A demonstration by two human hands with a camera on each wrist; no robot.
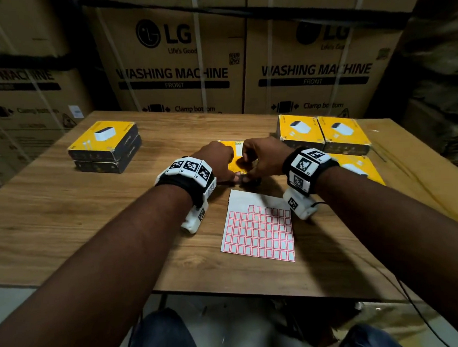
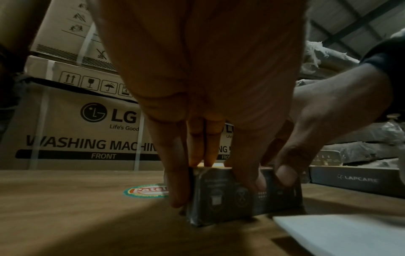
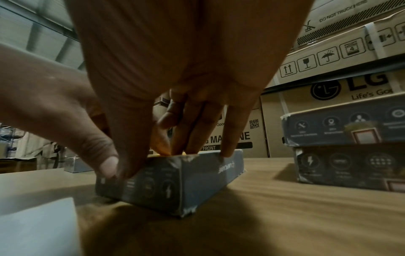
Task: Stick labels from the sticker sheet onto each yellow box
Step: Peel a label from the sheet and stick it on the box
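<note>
A yellow box (image 1: 235,157) with dark sides lies flat at the table's middle. My left hand (image 1: 222,165) and right hand (image 1: 261,161) both grip its near end, fingers on the yellow top and thumbs on the dark front side (image 2: 223,194). The two thumbs meet on that side (image 3: 175,181); whether a label lies under them is hidden. The sticker sheet (image 1: 259,232), white with rows of red-bordered labels, lies just in front of the box, with its top rows partly bare.
Two yellow boxes are stacked at the left (image 1: 104,144). Three more lie at the right (image 1: 344,134), and two of them show red-bordered labels on their dark sides (image 3: 365,136). Large LG cartons (image 1: 173,65) wall off the back of the wooden table (image 1: 93,218).
</note>
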